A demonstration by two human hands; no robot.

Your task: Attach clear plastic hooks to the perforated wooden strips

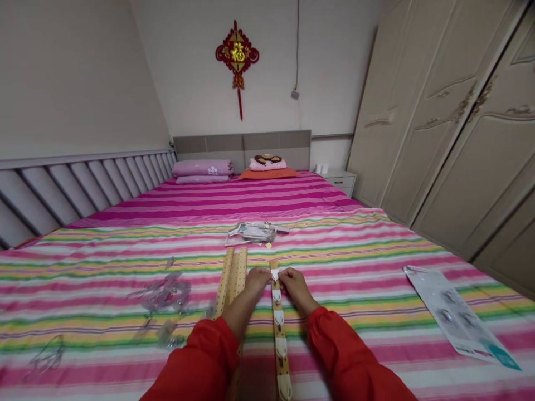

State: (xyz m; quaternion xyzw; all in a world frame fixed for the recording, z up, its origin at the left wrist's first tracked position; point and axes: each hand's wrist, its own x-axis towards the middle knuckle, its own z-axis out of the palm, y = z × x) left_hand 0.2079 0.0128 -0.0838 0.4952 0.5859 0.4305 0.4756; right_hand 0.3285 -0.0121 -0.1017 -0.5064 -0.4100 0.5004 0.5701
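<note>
A narrow wooden pegboard strip (281, 340) lies lengthwise on the striped bedspread (355, 262) in front of me, with several white hooks fixed along it. Both my hands meet at its far end: my left hand (256, 279) and my right hand (294, 284) pinch a small white hook (275, 274) between their fingertips, right on the strip. I wear red sleeves. A wider pair of wooden pegboard strips (231, 281) lies just left of my left hand, partly hidden under my left forearm.
Clear plastic wrappers (163, 295) lie scattered at the left. An opened packet of small parts (256, 232) sits beyond the strips. A white printed package (457, 314) lies at the right. Pillows (203, 169) rest by the headboard; wardrobe doors (463, 128) line the right.
</note>
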